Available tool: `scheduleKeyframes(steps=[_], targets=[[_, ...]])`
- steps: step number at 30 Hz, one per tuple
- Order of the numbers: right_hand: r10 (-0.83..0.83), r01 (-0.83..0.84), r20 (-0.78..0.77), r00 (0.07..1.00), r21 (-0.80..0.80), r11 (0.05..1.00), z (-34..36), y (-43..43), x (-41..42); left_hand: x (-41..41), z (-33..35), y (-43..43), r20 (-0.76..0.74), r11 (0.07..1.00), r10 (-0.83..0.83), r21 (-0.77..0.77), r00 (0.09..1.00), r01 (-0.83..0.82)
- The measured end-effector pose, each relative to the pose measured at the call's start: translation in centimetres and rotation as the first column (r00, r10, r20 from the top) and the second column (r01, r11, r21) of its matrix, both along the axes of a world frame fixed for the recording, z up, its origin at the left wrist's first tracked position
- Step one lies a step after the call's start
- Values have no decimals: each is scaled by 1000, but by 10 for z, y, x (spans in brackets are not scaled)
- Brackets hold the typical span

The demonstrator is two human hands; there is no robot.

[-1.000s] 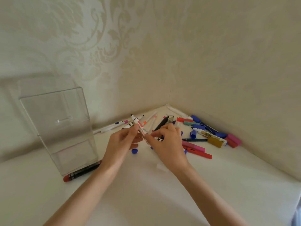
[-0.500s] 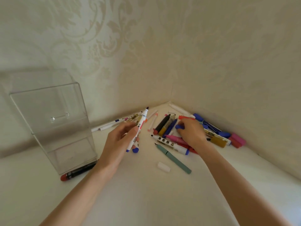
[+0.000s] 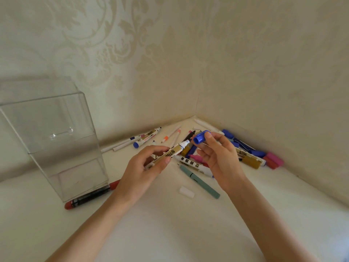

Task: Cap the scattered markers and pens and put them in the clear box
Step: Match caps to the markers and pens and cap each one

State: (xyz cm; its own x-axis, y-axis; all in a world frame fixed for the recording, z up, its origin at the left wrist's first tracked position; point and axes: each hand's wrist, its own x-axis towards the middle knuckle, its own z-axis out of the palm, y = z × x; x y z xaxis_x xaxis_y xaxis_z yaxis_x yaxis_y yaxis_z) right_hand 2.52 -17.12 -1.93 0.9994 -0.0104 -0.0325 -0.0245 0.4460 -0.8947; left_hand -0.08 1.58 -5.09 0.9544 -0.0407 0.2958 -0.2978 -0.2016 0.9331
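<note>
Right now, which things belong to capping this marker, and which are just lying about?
In use: marker in left hand; blue cap in right hand; box, for afterwards.
Lying about: green pen; white cap; red marker by the box; pile in the corner.

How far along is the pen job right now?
Nothing looks boxed: the clear box appears empty. In hand: the left hand grips an uncapped marker, the right hand pinches a blue cap just off its tip. Left: the pile by the corner.
</note>
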Motion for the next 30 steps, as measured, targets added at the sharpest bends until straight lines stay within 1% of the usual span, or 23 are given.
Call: scheduleKeyframes(steps=[4, 8, 11, 12, 14, 17, 19, 21, 23, 25, 27, 29, 30], targets=[[26, -24, 42, 999, -44, 999, -4, 6, 0, -1, -1, -3, -3, 1000, -22, 5, 1000, 22], [69, -59, 110, 991, -91, 994, -6, 14, -5, -2, -3, -3, -9, 1000, -2, 31, 1000, 3], [43, -11, 174, 984, -181, 983, -9, 20, -9, -5, -1, -3, 9, 996, -6, 84, 1000, 5], [24, 17, 187, 982, -215, 976, -10, 23, -10, -7, 0, -4, 10, 997, -15, 82, 1000, 14], [-3, 54, 209, 978, -240, 969, -11, 26, -11, -11, 1, -6, -10, 999, -49, 12, 999, 49], [-2, 55, 227, 974, -226, 973, -11, 28, -14, -14, 3, -7, -94, 985, -100, -151, 991, 85], [-5, 59, 234, 972, -222, 973, -10, 29, -15, -17, 6, -7, -140, 967, -136, -233, 981, 101], [8, 44, 254, 967, -196, 980, -7, 32, -16, -21, 10, -8, -150, 950, -156, -293, 976, 106], [23, 34, 280, 960, -195, 980, -5, 34, -18, -25, 12, -9, -142, 947, -147, -306, 979, 97], [15, 65, 285, 958, -267, 961, -1, 32, -21, -28, 15, -7, -132, 967, -124, -237, 984, 90], [42, 88, 298, 954, -408, 909, 1, 26, -19, -33, 14, 0, -118, 994, -68, -99, 991, 56], [78, 120, 296, 952, -595, 795, 2, 16, -15, -40, 8, 11, -37, 990, 65, 125, 997, -60], [64, 150, 281, 958, -675, 723, 2, 10, -14, -46, 4, 18, 47, 951, 154, 263, 987, -161]])
